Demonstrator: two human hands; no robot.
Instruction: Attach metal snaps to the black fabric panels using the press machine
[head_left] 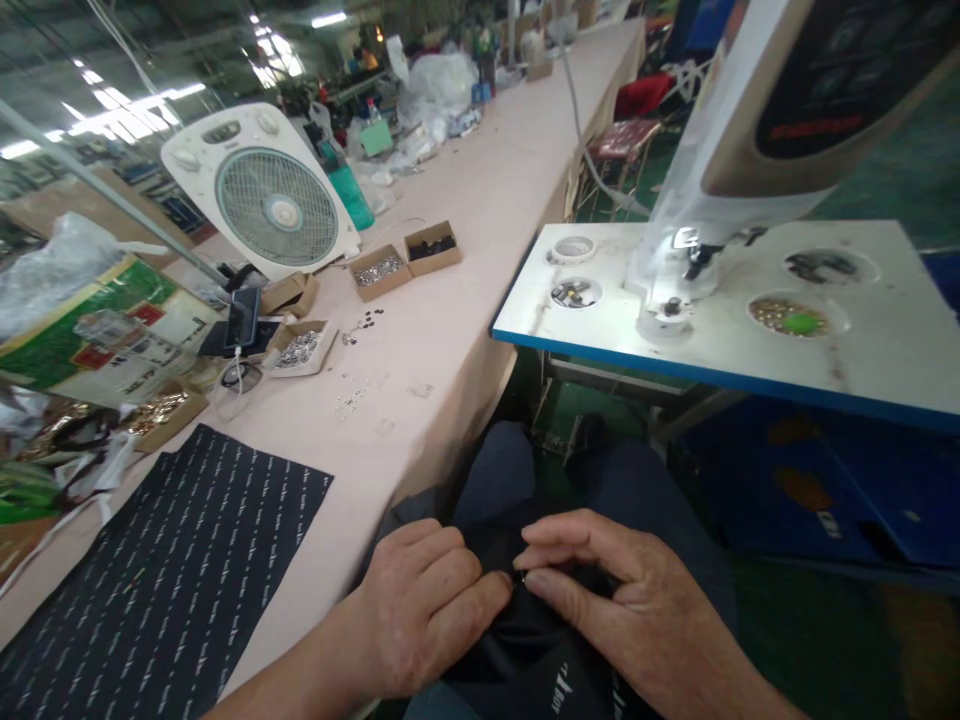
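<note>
Crumpled black garment (525, 655) with a white printed logo lies on the person's lap, just beside the long pink table (465, 300). The left hand (420, 610) and right hand (630, 600) both pinch it, fingertips meeting over a fold at its middle. The cloth is soft, matte and smooth; a flat striped dark sheet (165, 580) lies on the table, well apart.
</note>
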